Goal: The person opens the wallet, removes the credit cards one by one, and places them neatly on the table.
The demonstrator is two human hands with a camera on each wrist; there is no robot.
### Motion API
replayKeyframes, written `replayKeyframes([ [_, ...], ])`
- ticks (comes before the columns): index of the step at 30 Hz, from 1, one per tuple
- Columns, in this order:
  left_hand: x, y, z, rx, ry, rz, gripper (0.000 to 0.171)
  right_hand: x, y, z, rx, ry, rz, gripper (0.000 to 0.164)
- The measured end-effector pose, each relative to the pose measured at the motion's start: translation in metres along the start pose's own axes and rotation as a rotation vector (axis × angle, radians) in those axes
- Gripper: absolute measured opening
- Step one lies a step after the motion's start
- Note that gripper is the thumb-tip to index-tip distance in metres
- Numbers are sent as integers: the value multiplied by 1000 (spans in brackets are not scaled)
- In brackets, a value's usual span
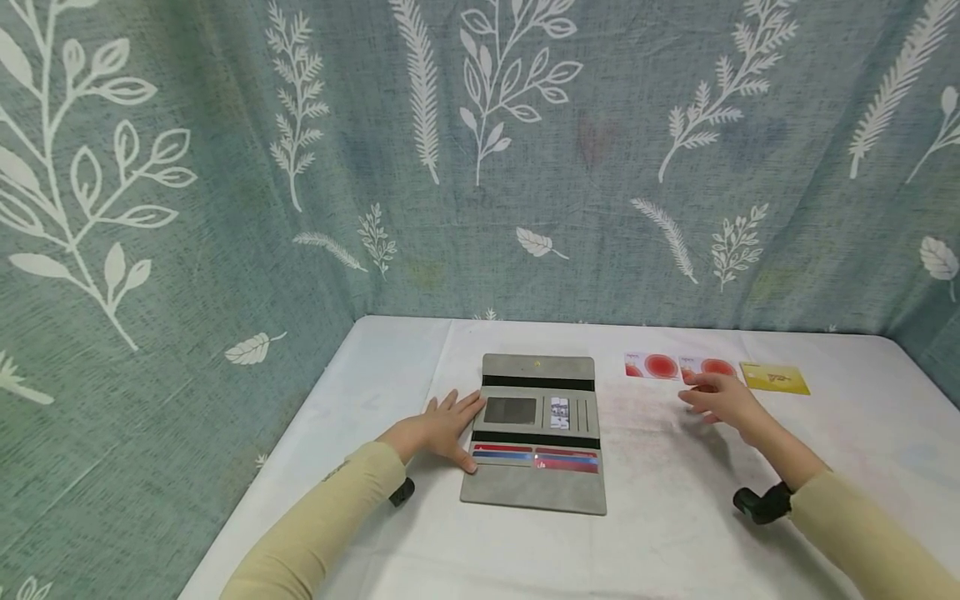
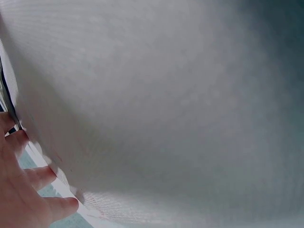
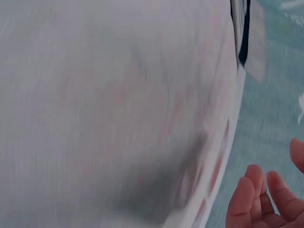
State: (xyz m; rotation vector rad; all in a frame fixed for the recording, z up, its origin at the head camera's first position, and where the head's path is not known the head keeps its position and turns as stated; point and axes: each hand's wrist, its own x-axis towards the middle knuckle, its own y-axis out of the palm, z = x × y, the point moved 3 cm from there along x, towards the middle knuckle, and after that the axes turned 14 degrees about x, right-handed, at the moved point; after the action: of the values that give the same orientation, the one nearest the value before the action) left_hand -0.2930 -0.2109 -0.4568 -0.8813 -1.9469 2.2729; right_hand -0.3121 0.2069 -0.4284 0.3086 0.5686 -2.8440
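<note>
Over the person's shoulder, in the head view, I see an opened wallet [image 1: 532, 493] lying left of the surface's middle, well in from the far edge of the table [image 1: 660, 517]. The left hand [image 1: 442, 429] is spread along its left side, touching, seemingly to steady it. The right hand [image 1: 723, 402], well apart from the left, hangs over the lower part of a red-and-white card [image 1: 707, 365]; reaching for the cards looks like the step in hand. Another red-and-white card [image 1: 651, 366] is just beside it on the left, a yellow card [image 1: 776, 377] on the right, all near the far edge. Lifting one this flat would, I judge, call for a fingertip under a card edge. Bare room lies between wallet and cards, and again from the yellow card toward the far right corner. Behind the far edge a curtain [image 1: 600, 242] hangs close, leaving less space.

The left wrist view shows parted fingers by the wallet's dark edge; mostly blurred surface otherwise.

In the right wrist view the fingers are loosely bent, apart, no card visible between them; reddish patches along the surface's edge are too slanted to tell.
</note>
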Motion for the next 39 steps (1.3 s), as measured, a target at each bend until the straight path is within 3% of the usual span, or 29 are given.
replayKeyframes([
  [6,0,0,1,8,-3,5,115,6,33,11,-41,-73,43,53],
  [15,0,-2,1,6,8,-5,115,20,81,27,-202,-241,78,50],
  [21,1,-1,1,2,4,-2,115,27,107,36,-290,-352,147,50],
  [30,0,-2,-1,5,-2,6,115,37,134,43,-384,-303,210,59],
  [39,-3,-3,-3,-4,-3,12,114,48,148,46,-471,-313,256,60],
])
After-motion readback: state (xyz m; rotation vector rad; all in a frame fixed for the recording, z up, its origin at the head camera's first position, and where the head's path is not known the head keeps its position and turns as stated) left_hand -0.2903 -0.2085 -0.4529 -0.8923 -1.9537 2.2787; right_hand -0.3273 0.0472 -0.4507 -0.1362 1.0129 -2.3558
